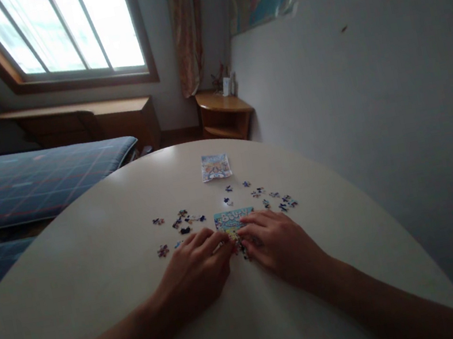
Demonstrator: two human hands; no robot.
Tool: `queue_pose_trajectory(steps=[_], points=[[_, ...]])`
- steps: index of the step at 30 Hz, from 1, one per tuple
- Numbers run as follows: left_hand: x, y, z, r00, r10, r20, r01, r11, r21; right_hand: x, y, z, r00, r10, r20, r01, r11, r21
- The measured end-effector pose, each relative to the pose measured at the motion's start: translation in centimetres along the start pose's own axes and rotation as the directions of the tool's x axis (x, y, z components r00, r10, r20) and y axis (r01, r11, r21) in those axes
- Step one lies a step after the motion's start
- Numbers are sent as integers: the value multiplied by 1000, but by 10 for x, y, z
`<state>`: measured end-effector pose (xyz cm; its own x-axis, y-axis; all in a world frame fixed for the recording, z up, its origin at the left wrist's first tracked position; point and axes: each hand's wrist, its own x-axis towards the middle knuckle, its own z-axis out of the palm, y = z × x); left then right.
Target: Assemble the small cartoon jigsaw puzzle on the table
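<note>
A partly joined jigsaw puzzle (234, 215) lies flat on the white table, with light-blue lettering along its far edge. My left hand (201, 261) is at its left and near side, fingers bent and pressed together on the pieces. From the right, my right hand (277, 242) covers much of the puzzle, its curled fingers and thumb gripping around the pieces. Several small joined pieces (238, 237) show between the fingertips. The puzzle's right side and part of its near edge are hidden beneath the hands.
Loose puzzle pieces (183, 222) are scattered left of the puzzle, and more pieces (287, 201) to the right. A printed packet (215, 167) lies farther back on the round table (128, 210). A plaid mattress (35, 180) stands at left; a wall (373, 108) runs along the right.
</note>
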<state>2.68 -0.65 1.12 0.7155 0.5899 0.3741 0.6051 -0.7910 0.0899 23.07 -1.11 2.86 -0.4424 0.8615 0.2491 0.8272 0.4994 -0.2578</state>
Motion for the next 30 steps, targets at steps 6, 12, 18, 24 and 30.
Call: queue_pose_trajectory(steps=[6,12,18,24,30], points=[[0,1,1,1000,-18,-25,18,1000,15,-1,-3,-2,1000,-24,18,24,1000,-15],[-2,1,3,999,-41,-28,42,999,24,-1,-2,0,999,-38,29,38,999,-11],[0,2,2,997,-58,-49,59,998,12,0,-5,-2,1000,-6,9,6,1000,-4],[-1,2,3,995,-86,-52,86,996,-7,-1,-6,-4,995,-58,80,58,998,9],[-2,1,3,995,-93,-40,93,996,-10,0,-4,-1,996,-52,79,53,998,-15]])
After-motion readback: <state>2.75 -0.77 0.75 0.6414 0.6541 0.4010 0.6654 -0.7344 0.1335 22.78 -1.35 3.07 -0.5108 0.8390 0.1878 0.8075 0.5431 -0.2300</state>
